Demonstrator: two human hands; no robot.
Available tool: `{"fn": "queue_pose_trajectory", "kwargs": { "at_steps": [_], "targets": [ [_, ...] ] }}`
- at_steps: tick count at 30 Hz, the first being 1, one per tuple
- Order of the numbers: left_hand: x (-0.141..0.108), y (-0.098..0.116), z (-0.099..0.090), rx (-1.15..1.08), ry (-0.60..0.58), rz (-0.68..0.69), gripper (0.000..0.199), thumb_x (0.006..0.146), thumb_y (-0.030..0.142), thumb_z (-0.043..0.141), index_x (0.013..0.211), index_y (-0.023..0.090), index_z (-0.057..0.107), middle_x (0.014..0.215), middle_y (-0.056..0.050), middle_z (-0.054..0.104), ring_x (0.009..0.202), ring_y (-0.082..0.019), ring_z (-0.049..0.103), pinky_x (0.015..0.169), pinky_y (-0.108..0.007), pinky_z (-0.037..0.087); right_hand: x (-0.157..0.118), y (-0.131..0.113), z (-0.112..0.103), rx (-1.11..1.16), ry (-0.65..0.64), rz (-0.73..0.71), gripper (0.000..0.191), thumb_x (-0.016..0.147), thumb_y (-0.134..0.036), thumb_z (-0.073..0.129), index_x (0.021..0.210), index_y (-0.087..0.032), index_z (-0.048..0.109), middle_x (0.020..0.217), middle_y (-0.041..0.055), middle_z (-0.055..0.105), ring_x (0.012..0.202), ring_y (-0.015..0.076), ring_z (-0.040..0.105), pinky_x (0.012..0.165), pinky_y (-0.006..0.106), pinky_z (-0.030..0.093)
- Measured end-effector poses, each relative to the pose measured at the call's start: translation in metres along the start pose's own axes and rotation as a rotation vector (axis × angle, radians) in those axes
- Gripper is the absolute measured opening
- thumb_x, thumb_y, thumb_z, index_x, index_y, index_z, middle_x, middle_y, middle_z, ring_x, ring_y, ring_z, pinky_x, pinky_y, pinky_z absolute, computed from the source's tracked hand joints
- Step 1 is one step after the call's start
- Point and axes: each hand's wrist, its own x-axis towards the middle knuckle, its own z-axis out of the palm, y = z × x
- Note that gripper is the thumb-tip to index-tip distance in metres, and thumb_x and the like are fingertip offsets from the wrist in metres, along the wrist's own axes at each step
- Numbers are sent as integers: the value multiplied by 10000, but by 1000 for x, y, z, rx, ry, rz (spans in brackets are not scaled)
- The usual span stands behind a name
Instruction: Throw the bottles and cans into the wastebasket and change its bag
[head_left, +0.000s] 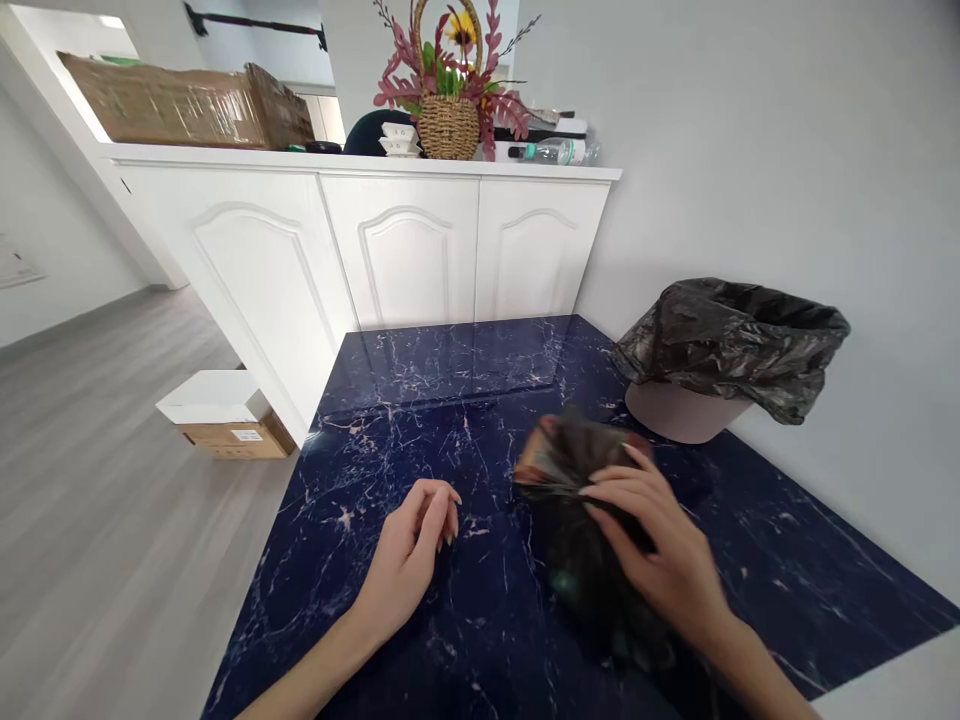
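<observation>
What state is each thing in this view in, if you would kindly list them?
Left hand: loosely curled, nothing visible in it
Right hand: gripping the black bag
Black bag: bunched, blurred
Bin: upright, lined
Bin liner: open, folded over the rim
Cabinet doors: shut
Bottle: lying on its side
Flower basket: upright, filled

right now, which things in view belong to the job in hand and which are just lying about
In use:
black bag, blurred, in the right hand's grip
black-lined bin, probably

Lying about:
flower basket on the cabinet
plastic bottle
wrapped cardboard box
</observation>
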Motion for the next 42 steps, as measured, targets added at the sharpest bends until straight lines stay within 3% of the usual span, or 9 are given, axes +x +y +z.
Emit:
{"fn": "queue_pose_trajectory", "kwargs": {
  "at_steps": [6, 13, 18, 23, 28, 35, 37, 40, 42],
  "targets": [
    [-3, -9, 0, 270, 145, 376, 178, 1127, 278, 504, 1297, 252, 549, 1221, -89, 608, 1123, -221, 617, 1014, -383, 518, 48, -37, 47, 190, -61, -2, 401, 1064, -145, 629, 1446, -262, 588, 1340, 101, 709, 1339, 266, 655, 1244, 587, 501],
    [4, -12, -2, 480, 71, 508, 148, 1054, 187, 632, 1184, 255, 611, 1122, -54, 673, 1078, -234, 629, 974, -392, 530, 41, -74, 39, 93, 67, 104, 283, 1036, -96, 638, 1285, -230, 644, 1163, 98, 648, 1092, 222, 677, 949, 399, 625],
    [1, -15, 1, 445, 62, 475, 227, 974, 166, 662, 1153, 244, 547, 1067, -43, 649, 979, -218, 633, 882, -366, 545, 38, -73, 41, -61, -118, 57, 437, 1029, -80, 617, 1425, -261, 653, 1270, 141, 582, 1118, 269, 619, 926, 465, 619],
    [1, -20, 2, 432, 147, 465, 274, 977, 163, 623, 1212, 264, 525, 1033, -19, 644, 936, -194, 665, 863, -338, 554, 57, -59, 50, -141, -199, -3, 135, 1025, -184, 705, 1139, -230, 762, 1297, 150, 591, 1206, 330, 574, 974, 518, 593],
    [7, -19, -6, 358, 264, 379, 262, 1001, 205, 596, 1234, 257, 486, 969, -3, 641, 897, -182, 682, 832, -322, 542, 64, -41, 48, -147, -63, 47, 112, 1072, -230, 650, 993, -217, 729, 1228, 139, 622, 1114, 304, 629, 913, 500, 583],
    [23, -33, -22, 222, 423, 69, 257, 976, 314, 603, 1202, 246, 502, 987, -37, 620, 892, -216, 641, 721, -328, 511, 58, -13, 33, -36, 206, 412, 127, 1047, -337, 668, 981, -236, 704, 1171, 130, 633, 1097, 296, 679, 865, 461, 614],
    [24, -35, -22, 206, 435, 83, 342, 958, 330, 630, 1251, 255, 472, 1137, -75, 630, 1027, -237, 667, 838, -371, 553, 56, -13, 32, 23, 181, 431, 129, 1042, -346, 659, 1108, -242, 696, 1205, 133, 655, 1109, 299, 681, 890, 471, 618],
    [20, -30, -17, 164, 355, 161, 521, 940, 378, 700, 1368, 298, 413, 1462, -122, 537, 1312, -270, 636, 1072, -436, 541, 53, -20, 34, 84, 31, 309, 549, 1010, -338, 691, 1523, -267, 509, 1444, 165, 611, 1352, 348, 593, 1091, 548, 562],
    [15, -25, -12, 159, 335, 180, 544, 929, 425, 746, 1363, 311, 439, 1491, -118, 509, 1293, -268, 661, 1045, -413, 567, 52, -24, 38, 77, -89, 235, 767, 996, -328, 708, 1667, -296, 337, 1511, 164, 592, 1476, 379, 482, 1185, 616, 487]
  ]
}}
